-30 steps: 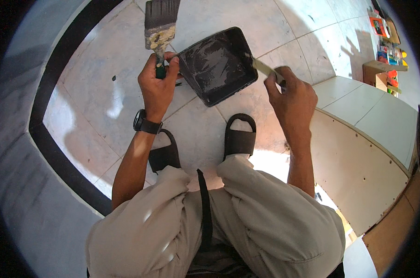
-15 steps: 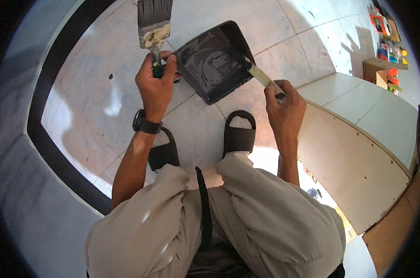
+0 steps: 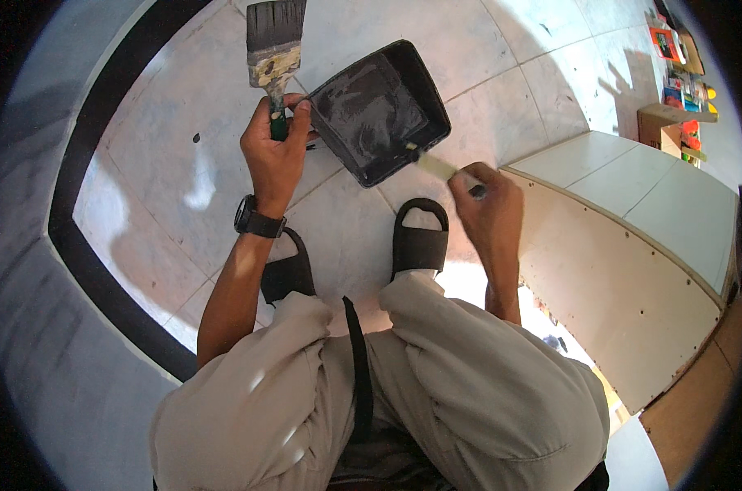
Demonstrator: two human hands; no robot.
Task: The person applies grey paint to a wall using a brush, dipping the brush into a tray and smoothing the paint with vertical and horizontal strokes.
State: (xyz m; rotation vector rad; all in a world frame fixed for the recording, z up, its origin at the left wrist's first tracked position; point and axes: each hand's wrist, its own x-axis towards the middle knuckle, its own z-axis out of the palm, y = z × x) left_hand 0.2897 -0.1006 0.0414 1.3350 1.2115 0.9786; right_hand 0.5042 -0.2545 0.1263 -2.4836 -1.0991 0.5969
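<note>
One black tray (image 3: 430,98) is ahead of the sandals (image 3: 420,250); from here I judge it light, stiff, slick inside, best held by its outer rim. My left hand (image 3: 274,155) seems to pinch its left corner, wrapped around a wide brush (image 3: 274,61) too; my right hand (image 3: 492,203) grips a pale-handled tool (image 3: 436,166), tip at the near rim.

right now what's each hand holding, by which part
Left hand: wide black-bristled paintbrush by its green handle, fingers at the left corner of the square black tray. Right hand: slim pale-yellow tool by its near end.
</note>
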